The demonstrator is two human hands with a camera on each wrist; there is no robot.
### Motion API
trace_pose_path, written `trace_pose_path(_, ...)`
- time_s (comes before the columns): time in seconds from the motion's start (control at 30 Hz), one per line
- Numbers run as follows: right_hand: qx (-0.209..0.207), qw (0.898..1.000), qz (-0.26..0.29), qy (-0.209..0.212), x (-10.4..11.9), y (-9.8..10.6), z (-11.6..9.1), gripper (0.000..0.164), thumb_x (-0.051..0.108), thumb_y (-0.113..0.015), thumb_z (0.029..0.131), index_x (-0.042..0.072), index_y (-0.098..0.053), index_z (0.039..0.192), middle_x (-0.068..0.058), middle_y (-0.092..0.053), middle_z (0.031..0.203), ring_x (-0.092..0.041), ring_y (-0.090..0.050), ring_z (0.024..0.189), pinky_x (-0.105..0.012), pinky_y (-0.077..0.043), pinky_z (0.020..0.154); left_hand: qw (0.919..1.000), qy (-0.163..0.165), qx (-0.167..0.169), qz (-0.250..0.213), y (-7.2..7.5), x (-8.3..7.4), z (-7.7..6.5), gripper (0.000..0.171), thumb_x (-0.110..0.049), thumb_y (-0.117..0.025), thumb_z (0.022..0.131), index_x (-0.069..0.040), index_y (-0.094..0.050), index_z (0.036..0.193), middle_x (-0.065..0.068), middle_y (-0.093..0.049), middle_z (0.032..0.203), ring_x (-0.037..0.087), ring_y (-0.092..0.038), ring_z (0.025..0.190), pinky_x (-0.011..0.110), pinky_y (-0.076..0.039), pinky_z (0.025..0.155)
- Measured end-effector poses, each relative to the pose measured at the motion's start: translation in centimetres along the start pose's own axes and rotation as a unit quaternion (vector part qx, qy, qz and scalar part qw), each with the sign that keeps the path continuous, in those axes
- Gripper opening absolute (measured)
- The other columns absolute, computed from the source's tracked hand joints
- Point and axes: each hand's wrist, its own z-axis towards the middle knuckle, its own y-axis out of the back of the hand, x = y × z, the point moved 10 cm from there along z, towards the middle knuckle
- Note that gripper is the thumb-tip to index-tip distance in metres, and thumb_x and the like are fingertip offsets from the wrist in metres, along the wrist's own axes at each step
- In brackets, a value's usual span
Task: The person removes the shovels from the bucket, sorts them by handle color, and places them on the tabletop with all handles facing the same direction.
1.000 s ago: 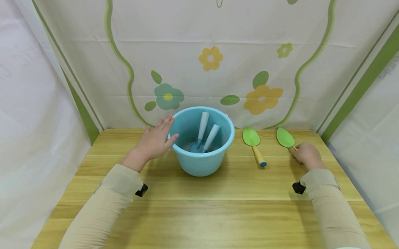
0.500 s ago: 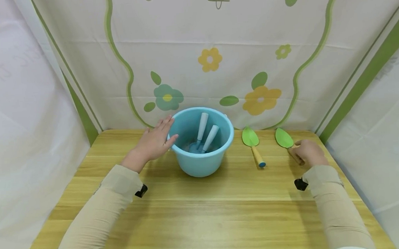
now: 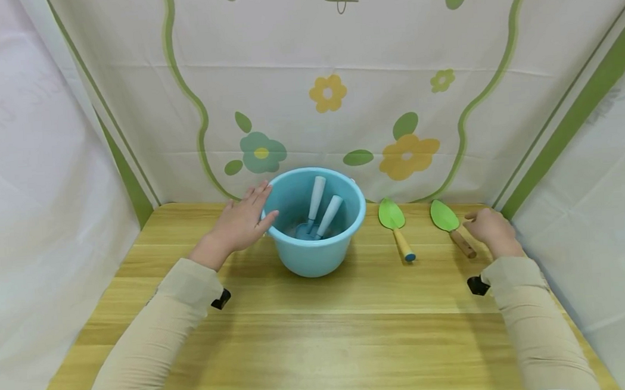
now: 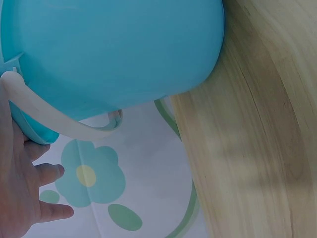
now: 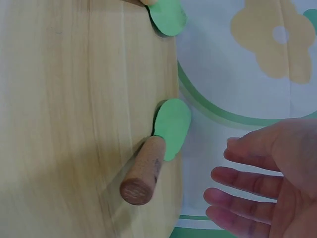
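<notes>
My left hand (image 3: 239,223) rests at the left rim of the light blue bucket (image 3: 316,259), fingers extended and spread. In the left wrist view the bucket's pale carrying handle (image 4: 59,119) hangs down beside those fingers. Inside the bucket, two tools with light blue handles (image 3: 318,197) lean upward. To the right of a trowel with a brown wooden handle (image 3: 463,244) is my right hand (image 3: 491,229), apart from it. Its fingers (image 5: 247,181) are loosely bent with nothing between them. That trowel's green leaf-shaped blade (image 5: 173,126) points toward the back edge.
A second green trowel with a yellow handle (image 3: 403,244) and blue end lies between the bucket and the brown-handled trowel. Behind the wooden table (image 3: 322,349) hangs a white cloth backdrop (image 3: 262,79) with printed flowers. White cloth (image 3: 41,235) also borders the left side.
My right hand has let go of the brown-handled trowel and drawn away to the right, leaving it lying on the table. The left hand has stayed at the bucket rim.
</notes>
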Motion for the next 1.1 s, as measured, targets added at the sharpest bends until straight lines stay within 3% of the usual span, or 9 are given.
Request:
trace_pose_path(0.1, -0.022, 1.0, -0.003, 0.012, 0.5, 0.8, -0.2, 0.049, 0.023, -0.046, 0.107, -0.009, -0.05, 0.143, -0.038, -0.051, 0.137, -0.056, -0.056, 0.113, -0.057, -0.054, 0.076, 1.0, -0.002, -0.001, 0.004, 0.0, 0.1, 0.0, 0.073, -0.047, -0.037, 0.11, -0.005, -0.013, 0.165, 0.011, -0.009, 0.171, 0.039, -0.012, 0.155, 0.076, -0.016, 0.111)
trace_pose_path(0.2, -0.043, 0.999, 0.007, 0.023, 1.2, 1.6, -0.3, 0.047, 0.021, -0.045, 0.106, -0.01, -0.052, 0.141, -0.037, -0.061, 0.117, -0.042, -0.063, 0.076, -0.043, -0.052, 0.057, 1.0, -0.003, -0.004, 0.008, 0.0, 0.1, 0.0, 0.073, -0.047, -0.036, 0.11, -0.004, -0.014, 0.165, 0.012, -0.009, 0.171, 0.04, -0.013, 0.154, 0.076, -0.017, 0.111)
trace_pose_path(0.37, -0.066, 0.997, 0.024, 0.043, 2.5, 2.8, -0.6, 0.046, 0.019, -0.042, 0.104, -0.011, -0.055, 0.137, -0.018, -0.056, 0.075, -0.013, -0.033, 0.047, -0.029, -0.035, 0.045, 1.0, -0.004, -0.004, 0.006, -0.1, 0.1, 0.1, 0.073, -0.047, -0.037, 0.11, -0.005, -0.014, 0.165, 0.012, -0.009, 0.171, 0.038, -0.012, 0.155, 0.077, -0.017, 0.111)
trace_pose_path(0.57, -0.081, 0.995, 0.017, 0.062, 4.5, 4.4, -1.3, 0.045, 0.019, -0.042, 0.105, -0.009, -0.057, 0.138, -0.038, -0.06, 0.119, -0.02, -0.045, 0.052, -0.032, -0.039, 0.046, 1.0, -0.004, -0.002, 0.004, 0.0, 0.0, 0.0, 0.074, -0.048, -0.036, 0.11, -0.005, -0.013, 0.165, 0.012, -0.009, 0.171, 0.038, -0.011, 0.155, 0.076, -0.017, 0.111)
trace_pose_path(0.77, -0.079, 0.994, 0.006, 0.072, 6.7, 5.4, -1.9, 0.047, 0.028, -0.042, 0.108, -0.003, -0.056, 0.142, -0.036, -0.054, 0.137, -0.047, -0.065, 0.098, -0.037, -0.048, 0.049, 1.0, -0.001, -0.001, 0.003, -0.2, 0.0, -0.1, 0.074, -0.05, -0.035, 0.11, -0.006, -0.012, 0.165, 0.01, -0.008, 0.171, 0.036, -0.01, 0.156, 0.076, -0.016, 0.112)
trace_pose_path(0.87, -0.087, 0.993, 0.011, 0.082, 8.0, 6.0, -2.2, 0.047, 0.029, -0.042, 0.109, -0.002, -0.057, 0.141, -0.034, -0.057, 0.135, -0.04, -0.064, 0.076, -0.034, -0.043, 0.045, 1.0, -0.001, -0.002, 0.003, -0.2, 0.0, 0.0, 0.074, -0.049, -0.036, 0.11, -0.006, -0.013, 0.165, 0.011, -0.009, 0.171, 0.037, -0.011, 0.155, 0.077, -0.016, 0.111)
trace_pose_path(0.97, -0.113, 0.988, 0.018, 0.102, 9.6, 6.8, -2.5, 0.046, 0.027, -0.043, 0.108, -0.001, -0.058, 0.142, -0.033, -0.059, 0.133, -0.022, -0.046, 0.048, -0.031, -0.035, 0.041, 1.0, -0.002, -0.005, 0.0, -0.2, 0.1, 0.0, 0.072, -0.045, -0.038, 0.11, -0.005, -0.013, 0.165, 0.012, -0.009, 0.171, 0.039, -0.012, 0.155, 0.077, -0.015, 0.111)
trace_pose_path(1.03, -0.132, 0.984, 0.021, 0.117, 10.7, 7.4, -2.8, 0.045, 0.025, -0.043, 0.108, 0.001, -0.058, 0.143, -0.031, -0.061, 0.131, -0.016, -0.032, 0.042, -0.029, -0.03, 0.039, 1.0, -0.002, -0.006, 0.0, -0.2, 0.1, 0.0, 0.072, -0.044, -0.039, 0.11, -0.005, -0.014, 0.165, 0.012, -0.009, 0.171, 0.04, -0.013, 0.155, 0.078, -0.015, 0.111)
trace_pose_path(1.1, -0.147, 0.98, 0.019, 0.13, 11.7, 7.9, -3.2, 0.044, 0.025, -0.044, 0.108, 0.002, -0.058, 0.143, -0.03, -0.063, 0.13, -0.018, -0.037, 0.041, -0.031, -0.032, 0.04, 1.0, 0.0, -0.004, 0.0, -0.1, 0.1, 0.0, 0.072, -0.045, -0.039, 0.11, -0.005, -0.013, 0.165, 0.011, -0.009, 0.171, 0.039, -0.013, 0.155, 0.077, -0.015, 0.111)
